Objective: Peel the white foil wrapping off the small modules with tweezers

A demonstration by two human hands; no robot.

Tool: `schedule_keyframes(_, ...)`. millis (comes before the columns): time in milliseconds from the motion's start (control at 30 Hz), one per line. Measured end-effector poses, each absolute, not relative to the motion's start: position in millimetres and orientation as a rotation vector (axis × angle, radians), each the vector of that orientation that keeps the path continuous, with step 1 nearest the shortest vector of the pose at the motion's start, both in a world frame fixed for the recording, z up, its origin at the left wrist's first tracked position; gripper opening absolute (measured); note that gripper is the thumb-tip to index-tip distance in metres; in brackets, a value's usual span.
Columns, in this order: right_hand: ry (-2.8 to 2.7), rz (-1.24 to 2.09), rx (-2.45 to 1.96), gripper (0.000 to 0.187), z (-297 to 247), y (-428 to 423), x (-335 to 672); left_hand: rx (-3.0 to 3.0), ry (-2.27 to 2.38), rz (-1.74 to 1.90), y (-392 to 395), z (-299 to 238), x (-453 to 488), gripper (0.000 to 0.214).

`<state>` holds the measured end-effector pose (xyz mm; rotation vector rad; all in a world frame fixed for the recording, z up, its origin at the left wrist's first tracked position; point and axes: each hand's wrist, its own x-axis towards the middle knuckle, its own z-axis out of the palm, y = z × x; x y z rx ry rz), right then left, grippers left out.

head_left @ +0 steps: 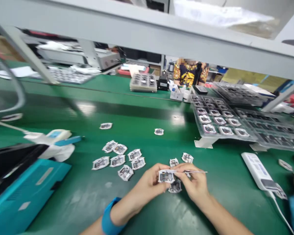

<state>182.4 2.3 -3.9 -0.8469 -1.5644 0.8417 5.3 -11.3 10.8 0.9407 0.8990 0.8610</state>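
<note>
My left hand [147, 184] is closed around the edge of a small white-framed electronic module [166, 177], which looks like a watch case with its inside showing. My right hand [196, 184] pinches a thin metal tool [199, 171], slim like tweezers or a pick; its exact kind is unclear. The tool lies nearly level, with one end close to the module's upper right edge, partly hidden by fingers. Beneath and behind my hands lie similar modules, one below [175, 186] and another behind [187, 158]. A blue wristband [110, 218] circles my left wrist.
Several loose modules [117, 160] lie left of my hands on the green table [83, 202]. Clear trays of modules [220, 120] stand at the right, beside a white power strip [259, 173]. A teal box [39, 192] sits left. A shelf beam [137, 36] crosses overhead; a person [189, 73] is beyond.
</note>
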Motion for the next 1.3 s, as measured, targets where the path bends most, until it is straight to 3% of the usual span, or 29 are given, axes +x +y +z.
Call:
schedule_keyframes(100,-1.583,0.839,-0.875,0.014,-9,5,185,0.974,0.837,0.896,-11,1,5,0.039)
schedule_keyframes(333,-1.439,0.847,-0.937,0.001,-13,12,187,1.131,0.956,1.027,1,-18,0,0.028)
schedule_keyframes(500,-1.443,0.784,-0.917,0.003,-8,10,188,1.318,1.082,1.031,5,-12,-10,0.025)
schedule_keyframes(767,-1.524,0.657,-0.904,0.003,-3,10,192,1.722,1.656,0.928,57,1,-42,0.027)
schedule_keyframes(1033,-1.542,0.606,-0.926,0.010,1,15,194,1.866,2.210,0.594,140,10,-71,0.032)
schedule_keyframes(1300,-1.429,0.678,-1.026,0.017,-10,27,197,2.069,1.979,0.469,164,2,-60,0.036)
